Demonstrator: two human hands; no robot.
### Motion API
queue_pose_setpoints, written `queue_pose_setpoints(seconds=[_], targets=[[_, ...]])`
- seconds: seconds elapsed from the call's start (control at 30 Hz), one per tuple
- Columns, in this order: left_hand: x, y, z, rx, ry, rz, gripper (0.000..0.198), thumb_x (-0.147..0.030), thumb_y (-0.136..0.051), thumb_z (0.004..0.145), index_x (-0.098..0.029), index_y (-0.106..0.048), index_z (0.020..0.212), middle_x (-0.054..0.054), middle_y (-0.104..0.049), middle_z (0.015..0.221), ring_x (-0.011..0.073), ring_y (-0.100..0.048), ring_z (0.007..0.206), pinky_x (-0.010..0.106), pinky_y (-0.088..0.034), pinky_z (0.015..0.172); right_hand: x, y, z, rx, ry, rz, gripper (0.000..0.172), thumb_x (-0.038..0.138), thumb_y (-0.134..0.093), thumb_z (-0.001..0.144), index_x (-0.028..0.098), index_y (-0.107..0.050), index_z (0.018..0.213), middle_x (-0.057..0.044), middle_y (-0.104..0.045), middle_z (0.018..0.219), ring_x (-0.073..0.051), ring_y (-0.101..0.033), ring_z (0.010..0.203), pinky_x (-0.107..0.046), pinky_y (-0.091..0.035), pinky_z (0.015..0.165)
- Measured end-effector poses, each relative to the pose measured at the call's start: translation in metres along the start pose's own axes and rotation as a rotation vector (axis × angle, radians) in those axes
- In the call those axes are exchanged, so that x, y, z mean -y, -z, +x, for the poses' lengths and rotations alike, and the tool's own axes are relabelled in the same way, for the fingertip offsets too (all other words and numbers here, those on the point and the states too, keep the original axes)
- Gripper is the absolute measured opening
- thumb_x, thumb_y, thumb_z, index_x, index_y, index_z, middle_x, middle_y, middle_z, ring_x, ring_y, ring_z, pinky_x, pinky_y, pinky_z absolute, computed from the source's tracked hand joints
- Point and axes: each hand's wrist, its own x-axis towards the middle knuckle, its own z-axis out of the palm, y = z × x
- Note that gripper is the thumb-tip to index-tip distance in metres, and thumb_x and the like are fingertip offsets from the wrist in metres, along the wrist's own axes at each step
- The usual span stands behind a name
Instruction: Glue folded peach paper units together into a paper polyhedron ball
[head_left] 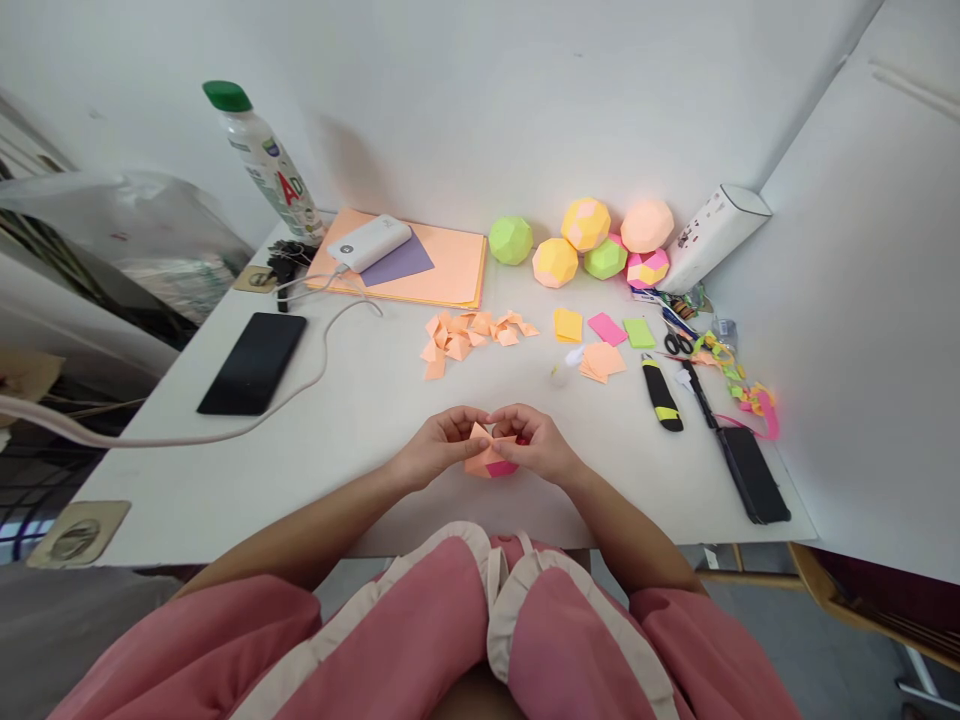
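Observation:
Near the table's front edge, my left hand (pixel 442 440) and my right hand (pixel 536 440) both grip a partly built folded-paper ball (pixel 498 468) in peach and magenta. Thumbs press on its upper side, and my fingers curl around the back, hiding part of it. A pointed peach flap stands up between the two hands. Beyond them lies a loose heap of folded peach paper pieces (pixel 459 340). Flat peach squares (pixel 602 360) rest to the right, below small stacks of yellow paper (pixel 568 325), pink paper (pixel 607 329) and green paper (pixel 639 334).
Finished paper balls (pixel 586 224) sit along the wall. A black phone (pixel 253 364), a cable, a power bank (pixel 370 243) on paper sheets and a bottle (pixel 270 165) are at left. At right lie a utility knife (pixel 661 392), scissors (pixel 678 343), paper scraps and a black case (pixel 752 474).

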Motion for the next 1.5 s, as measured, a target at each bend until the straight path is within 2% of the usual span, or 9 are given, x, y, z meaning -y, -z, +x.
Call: queue_pose_setpoints(seconds=[0.3,0.57,0.7,0.87,1.0,1.07,1.23,1.37,1.5], targets=[[0.0,-0.001,0.0,0.006,-0.021,0.0,0.032,-0.029,-0.078,0.067,-0.018,-0.063,0.093,0.0,-0.068,0.078,0.0133,-0.064,0.07,0.026,-0.051,0.064,-0.004,-0.001,0.0,-0.035,0.004,0.018,0.026,0.016,-0.066,0.068,0.019,-0.06,0.093,0.006,-0.053,0.065,-0.007,-0.047,0.057,-0.021,-0.038,0.053],[-0.001,-0.001,0.0,0.002,-0.003,-0.011,0.035,-0.029,-0.079,0.066,-0.016,-0.063,0.093,0.001,-0.067,0.075,0.0142,-0.064,0.068,0.027,-0.051,0.063,-0.003,-0.001,0.001,-0.014,-0.002,0.021,0.027,0.023,-0.069,0.069,0.019,-0.058,0.093,0.006,-0.052,0.065,-0.007,-0.046,0.055,-0.021,-0.038,0.052],[0.0,0.0,0.001,-0.011,-0.014,-0.047,0.034,-0.028,-0.079,0.066,-0.017,-0.064,0.095,0.0,-0.066,0.071,0.0138,-0.062,0.065,0.027,-0.049,0.062,0.004,0.008,0.0,0.027,0.019,0.0,0.029,0.028,-0.067,0.075,0.02,-0.058,0.101,0.003,-0.054,0.071,-0.009,-0.05,0.062,-0.023,-0.041,0.057],[0.0,0.003,0.004,-0.064,0.009,-0.123,0.034,-0.026,-0.079,0.064,-0.018,-0.066,0.094,-0.001,-0.065,0.073,0.0131,-0.06,0.065,0.027,-0.046,0.062,0.01,0.021,0.001,0.031,-0.042,-0.007,0.034,0.03,-0.067,0.076,0.02,-0.057,0.108,0.0,-0.06,0.081,-0.011,-0.056,0.068,-0.024,-0.044,0.06],[0.0,0.004,0.004,0.003,0.069,-0.037,0.033,-0.03,-0.079,0.064,-0.018,-0.068,0.092,0.002,-0.066,0.077,0.0156,-0.061,0.07,0.029,-0.046,0.067,0.007,0.022,0.002,0.04,-0.055,0.03,0.034,0.028,-0.069,0.075,0.02,-0.057,0.106,0.002,-0.059,0.077,-0.009,-0.055,0.063,-0.022,-0.043,0.057],[0.001,0.004,0.004,0.049,0.08,0.055,0.026,-0.034,-0.077,0.065,-0.017,-0.069,0.084,0.003,-0.065,0.077,0.0155,-0.059,0.07,0.028,-0.044,0.067,0.004,0.019,0.003,0.066,-0.058,0.044,0.035,0.028,-0.07,0.074,0.02,-0.057,0.105,0.002,-0.06,0.077,-0.008,-0.055,0.063,-0.022,-0.043,0.058],[0.0,0.001,0.001,0.088,-0.005,0.195,0.026,-0.035,-0.075,0.069,-0.015,-0.061,0.062,0.0,-0.057,0.068,0.0113,-0.051,0.063,0.024,-0.039,0.059,0.0,0.012,0.003,0.117,-0.045,0.056,0.032,0.03,-0.073,0.073,0.018,-0.06,0.099,0.001,-0.06,0.079,-0.009,-0.057,0.07,-0.024,-0.046,0.065],[-0.003,-0.001,0.0,0.091,0.078,0.151,0.026,-0.038,-0.075,0.069,-0.015,-0.062,0.066,0.0,-0.06,0.064,0.0121,-0.053,0.06,0.025,-0.04,0.057,0.001,0.013,0.002,0.079,-0.026,0.012,0.029,0.033,-0.071,0.074,0.018,-0.061,0.097,-0.001,-0.06,0.083,-0.01,-0.057,0.071,-0.025,-0.047,0.064],[-0.003,0.0,0.0,0.097,0.117,0.08,0.025,-0.036,-0.078,0.066,-0.015,-0.068,0.075,0.003,-0.067,0.072,0.0153,-0.06,0.066,0.027,-0.045,0.062,0.001,0.017,0.003,0.045,-0.008,-0.007,0.024,0.032,-0.069,0.075,0.019,-0.063,0.094,-0.002,-0.062,0.085,-0.011,-0.059,0.072,-0.025,-0.047,0.065]])
